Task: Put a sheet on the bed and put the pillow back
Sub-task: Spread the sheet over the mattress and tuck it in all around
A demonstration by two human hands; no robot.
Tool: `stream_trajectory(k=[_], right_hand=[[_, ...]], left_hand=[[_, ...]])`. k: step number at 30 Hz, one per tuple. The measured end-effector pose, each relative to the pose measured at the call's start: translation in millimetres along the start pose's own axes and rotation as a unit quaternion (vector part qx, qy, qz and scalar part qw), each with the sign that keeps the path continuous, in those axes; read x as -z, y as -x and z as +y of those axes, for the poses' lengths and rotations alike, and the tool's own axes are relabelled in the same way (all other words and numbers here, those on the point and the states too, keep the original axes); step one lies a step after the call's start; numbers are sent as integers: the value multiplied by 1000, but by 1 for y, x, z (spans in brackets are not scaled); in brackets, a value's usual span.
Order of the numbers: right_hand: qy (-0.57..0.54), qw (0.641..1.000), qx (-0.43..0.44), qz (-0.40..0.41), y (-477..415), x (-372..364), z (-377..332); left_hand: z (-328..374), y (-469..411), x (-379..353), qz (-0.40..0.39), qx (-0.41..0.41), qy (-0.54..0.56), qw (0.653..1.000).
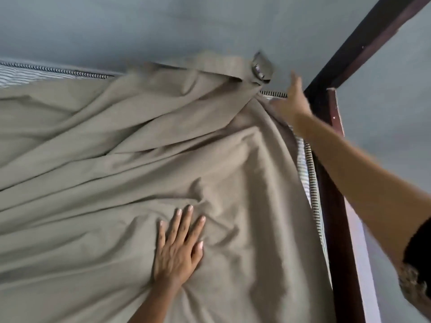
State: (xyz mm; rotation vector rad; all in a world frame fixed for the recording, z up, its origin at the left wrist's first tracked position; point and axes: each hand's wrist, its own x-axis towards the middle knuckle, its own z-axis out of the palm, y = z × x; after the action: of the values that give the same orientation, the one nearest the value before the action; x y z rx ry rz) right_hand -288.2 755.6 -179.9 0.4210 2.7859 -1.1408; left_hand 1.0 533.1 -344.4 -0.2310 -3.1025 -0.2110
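A taupe sheet [130, 145] lies rumpled in long folds over the striped mattress [25, 74]. My left hand [178, 247] presses flat on the sheet near the middle, fingers spread and straight. My right hand [290, 102] reaches to the far right corner of the bed, where the sheet bunches up; it is blurred, with fingers extended, touching the sheet's edge by the mattress corner. A bunched corner of the sheet [258, 68] stands up against the wall. No pillow is in view.
A dark wooden bedpost and frame [331, 178] run along the right side of the mattress. A grey-blue wall [163, 29] stands directly behind the bed. Striped mattress edging [311, 173] shows along the right side.
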Motion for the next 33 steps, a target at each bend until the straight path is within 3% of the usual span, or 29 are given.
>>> stream_trajectory(k=[4,6,10,11,14,15,18,20,23,28,31,33], right_hand=[[71,989,117,-60,40,-55,46],[112,986,119,-32,48,-71,68],[79,982,-11,168,19,-52,57],[75,981,-53,169,6,-44,52],[129,986,-106,13,-28,-33,43],[124,986,-110,7,-37,-29,39],[48,976,-142,158,-67,-13,26],[23,980,-108,165,-77,-10,26],[90,994,-44,39,-61,-25,33],[226,958,130,119,42,-85,54],[286,954,71,44,73,-116,83],[303,950,65,45,70,-125,95]], left_hand=[[-2,1,-11,6,-1,14,1000],[-3,1,-14,17,-2,16,1000],[-4,0,-16,22,0,16,1000],[-4,0,-17,21,0,14,1000],[-3,-1,-17,22,3,10,1000],[-4,-1,-17,25,5,8,1000],[-4,-3,-18,18,15,17,1000],[-4,-2,-20,13,19,16,1000],[-5,-3,-20,18,17,20,999],[-5,-3,-21,29,9,13,999],[-8,-1,-23,33,-2,0,999],[-6,-2,-18,40,-6,6,999]])
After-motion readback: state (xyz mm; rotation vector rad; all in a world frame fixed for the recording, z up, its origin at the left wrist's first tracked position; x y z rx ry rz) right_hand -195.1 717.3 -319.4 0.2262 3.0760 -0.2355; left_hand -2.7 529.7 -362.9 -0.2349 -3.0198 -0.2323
